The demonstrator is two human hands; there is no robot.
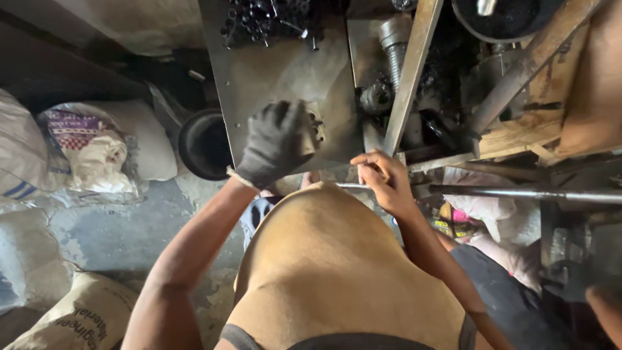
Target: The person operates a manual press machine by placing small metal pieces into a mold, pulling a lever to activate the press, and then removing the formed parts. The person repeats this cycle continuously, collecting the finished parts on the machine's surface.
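My left hand (275, 141) wears a dark work glove and rests on a slanted grey metal tray (285, 71), its fingers curled over a few small dark metal pieces (316, 126). A heap of dark metal pieces (265, 19) lies at the tray's far end. My bare right hand (383, 181) is closed on a thin metal rod (346, 186) just below the tray's near edge. A long steel bar (525, 193) runs off to the right from there.
A machine with a threaded steel shaft (394, 45) and angled metal struts (414, 65) stands right of the tray. A black round bucket (204, 144) sits left of it. White sacks (97, 149) and a brown sack (78, 317) lie on the floor at left.
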